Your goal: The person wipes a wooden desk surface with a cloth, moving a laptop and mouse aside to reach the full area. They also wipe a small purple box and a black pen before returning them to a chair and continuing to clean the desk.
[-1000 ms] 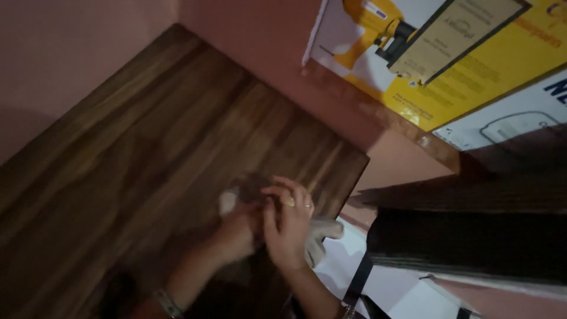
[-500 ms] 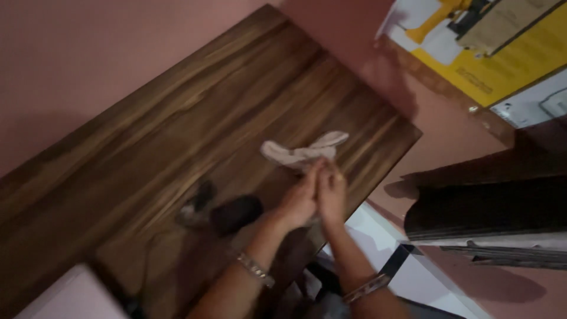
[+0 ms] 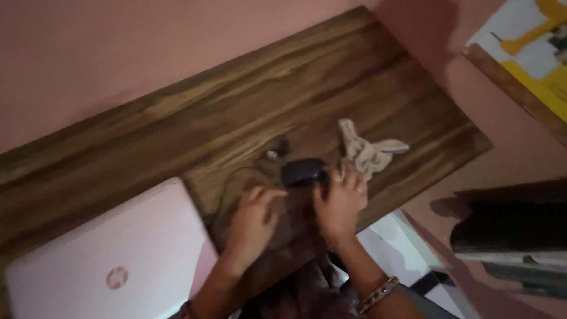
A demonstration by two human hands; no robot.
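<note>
- A bracelet (image 3: 378,293) is circling the right wrist at the bottom edge, nearest the camera.
- The left hand (image 3: 251,221) is lying palm down on the desk (image 3: 195,136), its fingers (image 3: 267,195) spread a little apart and gripping nothing, their tips pointing at the dark object.
- The right hand (image 3: 341,204) is sitting just beside it, also palm down, with a ring (image 3: 358,190) showing on one finger; its fingers are loosely spread and flat, touching the near edge of the cloth on one side and the dark object on the other. Whether they are pinching either one is too blurred to tell.
- A laptop (image 3: 106,260), closed and pale pinkish-white, is lying on the desk on the left, near the left hand but apart from it.
- The dark object (image 3: 302,171) is sitting on the desk between the two hands' fingertips: small, black, rounded and low, its detail lost in the dim light.
- A thin cord (image 3: 242,174) is looping across the wood from it toward a small dark lump (image 3: 276,150) farther back.
- The cloth (image 3: 366,152) is lying on the desk just past the right hand: small, pale beige, crumpled and twisted, with two limp ends splaying out, one up and one to the right.
- The desk is showing dark brown wood with strong streaked grain, running up to a pink wall (image 3: 118,53).
- A yellow and white box (image 3: 531,59) is standing at the far right corner.
</note>
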